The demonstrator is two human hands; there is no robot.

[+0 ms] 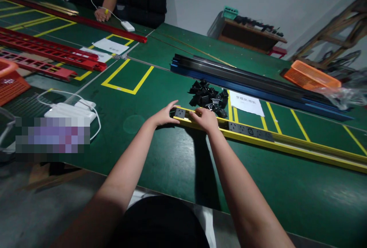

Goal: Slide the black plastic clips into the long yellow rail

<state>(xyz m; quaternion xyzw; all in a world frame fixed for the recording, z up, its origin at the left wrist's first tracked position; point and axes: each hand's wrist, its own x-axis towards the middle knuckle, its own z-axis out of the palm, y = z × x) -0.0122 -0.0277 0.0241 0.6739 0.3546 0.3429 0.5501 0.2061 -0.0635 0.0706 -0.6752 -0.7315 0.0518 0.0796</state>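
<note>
A long yellow rail (289,147) with an open channel lies across the green table in front of me. My left hand (164,116) grips its left end, thumb and fingers around the end. A black socket module (180,113) sits in the channel there. My right hand (207,119) is closed over the rail a little further right, fingertips at the channel; what lies under them is hidden. Right of that hand, a row of black socket modules (250,131) is seated in the channel. Just behind the rail is a pile of small black plastic parts (208,97).
Dark blue-black rails (243,75) lie behind, near an orange basket (312,75). A printed paper (247,103) rests on yellow tape lines. At left are a white power strip with cable (70,113) and red rails (51,49). Another person's hand (102,14) rests across the table.
</note>
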